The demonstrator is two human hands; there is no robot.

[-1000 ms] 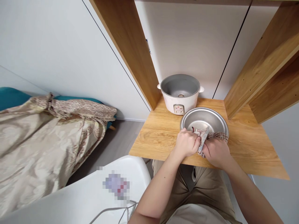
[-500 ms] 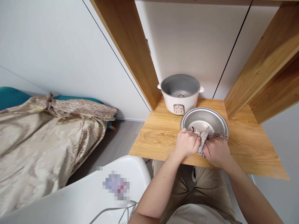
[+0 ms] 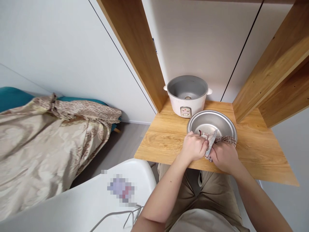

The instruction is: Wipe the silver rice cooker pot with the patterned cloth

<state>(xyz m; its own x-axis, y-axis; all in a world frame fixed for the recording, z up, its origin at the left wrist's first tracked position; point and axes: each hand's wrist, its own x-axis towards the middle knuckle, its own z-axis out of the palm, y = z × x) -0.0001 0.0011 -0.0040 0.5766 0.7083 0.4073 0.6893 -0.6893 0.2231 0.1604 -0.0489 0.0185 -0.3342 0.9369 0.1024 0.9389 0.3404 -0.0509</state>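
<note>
Both of my hands grip a patterned brown-and-white cloth (image 3: 211, 141) over the near rim of a metal pot (image 3: 205, 120). My left hand (image 3: 195, 146) is closed round one part of the cloth, and my right hand (image 3: 224, 156) clenches another part just beside it. Some of the cloth hangs below the rim, and a strip of it lies along the pot's right edge. Behind the pot stands a white rice cooker body (image 3: 177, 104), lidless, with its grey inside showing.
Everything stands on a wooden shelf board (image 3: 159, 138) between wooden uprights (image 3: 142, 54). A white chair (image 3: 87, 196) at lower left bears a blurred item and a grey cable (image 3: 113, 212). Further left, a patterned cover (image 3: 72, 145) drapes over teal furniture.
The view has shifted very slightly. My hands keep the same hold on the cloth, and the pot and rice cooker stay in place.
</note>
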